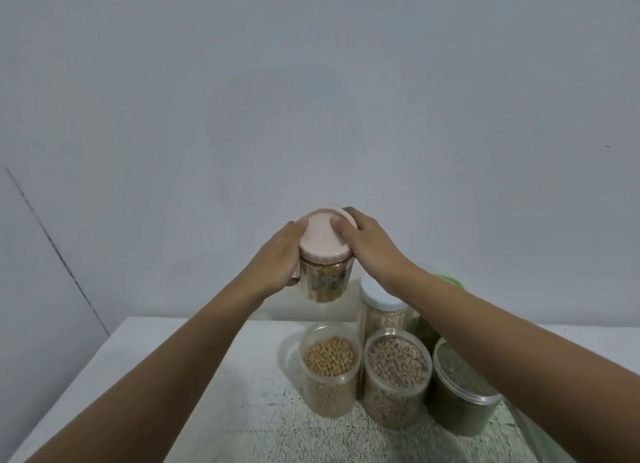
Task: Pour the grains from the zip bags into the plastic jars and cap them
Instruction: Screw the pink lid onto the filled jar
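Fingers (302,225) of the left hand (280,254) wrap the 9 o'clock side of a clear plastic jar (325,284), one fingertip reaching the lid's edge. The right hand (370,244) comes in from 3 o'clock and clasps the pink lid (323,242), with one digit lying on its flat top and the others curled over the far rim.

The jar is held upright in the air past the table's far edge, in front of the plain grey wall (311,81). Its lid is round, matte and ribbed at the skirt. Its side is glossy and amber-tinted, with pale grains showing through.

At 5 o'clock from it, on the white speckled table (207,376), the other jars stand close together:
- an open jar of round yellow beans (329,376)
- just beside it, an open jar of brownish grains (396,386)
- at 3 o'clock of those, a wider jar of fine dark green grains (460,400)

Behind these stand a tall white-capped jar (381,310) of pale grains and a green-topped jar (450,280) mostly hidden by the right forearm.
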